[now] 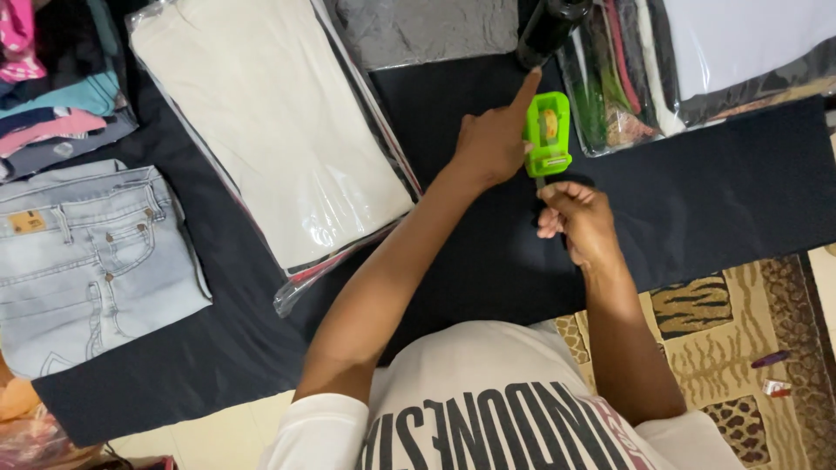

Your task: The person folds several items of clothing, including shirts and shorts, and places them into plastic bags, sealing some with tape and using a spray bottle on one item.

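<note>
My left hand (493, 139) grips a bright green tape dispenser (548, 130) over a dark navy cloth (731, 187), with the index finger stretched out along its top. Just below it my right hand (572, 218) is closed, its fingertips pinched at the dispenser's lower end; what they pinch is too small to tell, perhaps the tape's end. The cloth lies spread flat across the floor in front of me.
A stack of bagged white garments (270, 122) lies left of the hands. Folded light blue jeans (87, 261) sit at far left under folded coloured clothes (52, 78). More bagged clothes (697, 61) and a black cylinder (549, 30) lie beyond. A patterned rug (731, 348) is at right.
</note>
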